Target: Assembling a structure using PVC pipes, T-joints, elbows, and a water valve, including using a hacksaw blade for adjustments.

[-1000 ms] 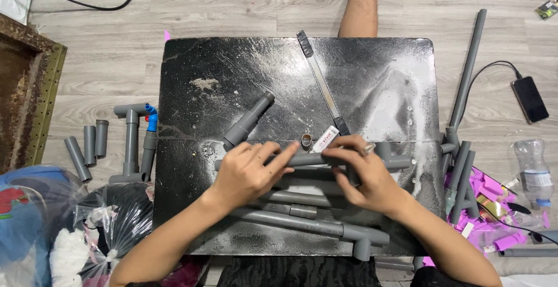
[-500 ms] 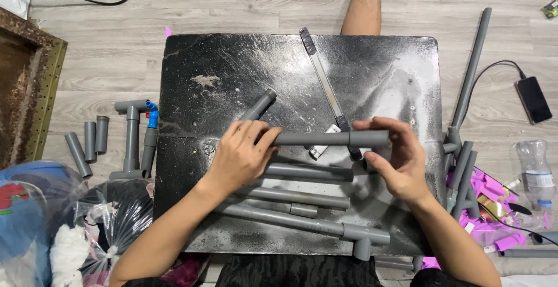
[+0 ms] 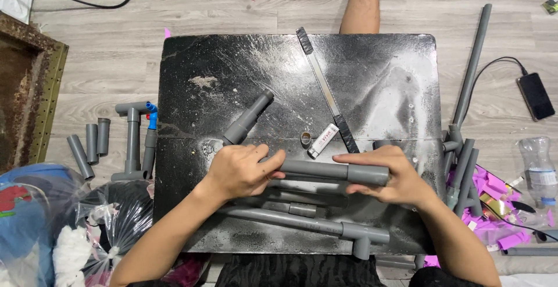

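Centrally, grey pipe with coupling [image 3: 334,171] held level above black table [image 3: 372,78] | left hand [image 3: 241,171] gripping plain end | right hand [image 3: 381,174] closed around coupling end | risk: uneven push could skew or separate the joint | loose pipes [image 3: 302,217] just below hands could roll.

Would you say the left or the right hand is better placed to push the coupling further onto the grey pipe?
Probably the right hand: it wraps the coupling on that end of the grey pipe, while the left hand grips the opposite end, steadying it.
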